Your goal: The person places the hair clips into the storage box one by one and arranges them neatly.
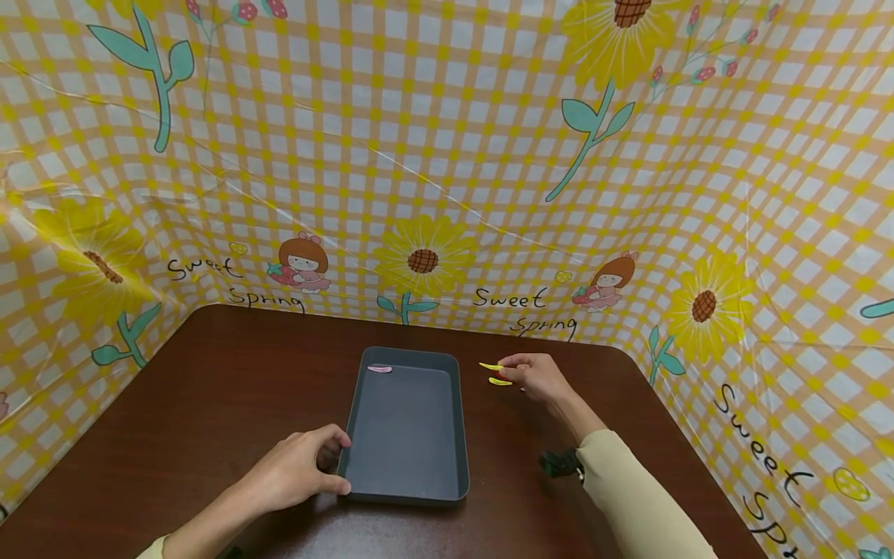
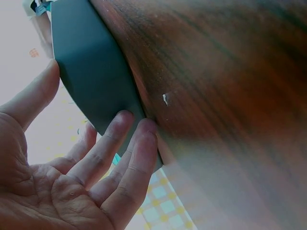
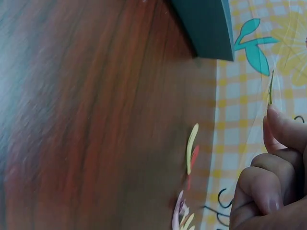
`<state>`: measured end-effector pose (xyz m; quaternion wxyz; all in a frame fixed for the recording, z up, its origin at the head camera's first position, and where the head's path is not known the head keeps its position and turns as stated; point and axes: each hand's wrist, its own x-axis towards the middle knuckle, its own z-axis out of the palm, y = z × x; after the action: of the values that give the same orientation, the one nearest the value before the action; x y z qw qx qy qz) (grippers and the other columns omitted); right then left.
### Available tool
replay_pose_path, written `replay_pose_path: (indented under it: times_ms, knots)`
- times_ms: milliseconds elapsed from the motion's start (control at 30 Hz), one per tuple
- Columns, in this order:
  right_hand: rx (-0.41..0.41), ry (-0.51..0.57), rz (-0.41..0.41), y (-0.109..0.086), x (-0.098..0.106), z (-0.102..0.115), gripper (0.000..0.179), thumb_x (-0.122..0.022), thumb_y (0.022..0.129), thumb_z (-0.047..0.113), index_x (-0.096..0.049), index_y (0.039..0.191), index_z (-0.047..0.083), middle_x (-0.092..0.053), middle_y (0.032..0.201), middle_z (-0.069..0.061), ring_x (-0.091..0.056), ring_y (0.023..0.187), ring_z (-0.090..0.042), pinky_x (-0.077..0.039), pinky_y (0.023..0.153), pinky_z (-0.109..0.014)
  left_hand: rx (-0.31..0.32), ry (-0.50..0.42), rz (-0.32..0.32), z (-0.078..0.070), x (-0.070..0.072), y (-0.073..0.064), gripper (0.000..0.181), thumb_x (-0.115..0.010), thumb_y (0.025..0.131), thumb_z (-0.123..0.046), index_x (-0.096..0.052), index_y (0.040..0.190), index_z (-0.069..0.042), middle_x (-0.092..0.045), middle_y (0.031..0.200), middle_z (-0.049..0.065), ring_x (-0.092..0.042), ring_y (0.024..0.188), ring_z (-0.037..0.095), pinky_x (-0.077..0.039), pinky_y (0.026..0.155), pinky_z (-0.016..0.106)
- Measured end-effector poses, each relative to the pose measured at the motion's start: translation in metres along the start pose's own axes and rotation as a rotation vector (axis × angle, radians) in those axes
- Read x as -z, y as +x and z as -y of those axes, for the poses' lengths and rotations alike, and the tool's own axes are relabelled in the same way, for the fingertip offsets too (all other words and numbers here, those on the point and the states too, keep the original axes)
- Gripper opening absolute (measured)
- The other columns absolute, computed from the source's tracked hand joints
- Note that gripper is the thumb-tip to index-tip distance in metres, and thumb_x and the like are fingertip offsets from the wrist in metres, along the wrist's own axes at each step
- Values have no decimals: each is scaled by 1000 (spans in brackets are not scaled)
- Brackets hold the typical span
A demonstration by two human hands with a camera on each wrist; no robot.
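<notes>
A dark grey rectangular tray lies on the table. My left hand rests against its near left side; in the left wrist view the thumb touches the rim and relaxed fingers lie on the outer wall. A pale purple hair clip is inside the tray at the far left. Right of the tray, my right hand pinches a yellow hair clip between thumb and forefinger, above the table. Beneath it lie another yellow clip, a red clip and a purple clip, partly cut off.
The dark brown table has a checked sunflower cloth hanging behind it and on both sides. A dark band with a device is on the right wrist. A small white mark shows on the table.
</notes>
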<state>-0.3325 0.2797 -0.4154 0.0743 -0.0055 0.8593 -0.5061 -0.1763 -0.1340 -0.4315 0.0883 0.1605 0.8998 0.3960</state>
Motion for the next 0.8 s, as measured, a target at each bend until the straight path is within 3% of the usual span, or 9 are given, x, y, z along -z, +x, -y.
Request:
replay_pose_path:
  times_ms: [167,533,800]
  knots:
    - [13,-18,8,5,-8,9,29,-72,94,23,-70,116,4,-37,52,8,-23,43,-10,-24,45,-25,4,-1,1,0,0,-1,54,-90,72,-32,-64,116,-14,-70,102,-2,-64,93,16,-51,78,43]
    - [47,5,48,12,-26,28,29,-71,95,21,-70,118,5,-28,49,8,-19,42,-10,-31,49,-27,3,-3,0,-1,-1,-1,54,-90,73,-31,-64,116,-14,-70,103,0,-64,93,17,-52,79,45]
    - [51,60,63,16,-42,41,26,-71,94,19,-70,116,4,-28,49,9,-19,40,-10,-23,46,-29,-3,-1,-2,1,-1,0,54,-90,73,-33,-64,117,-15,-70,105,0,-65,94,18,-52,79,47]
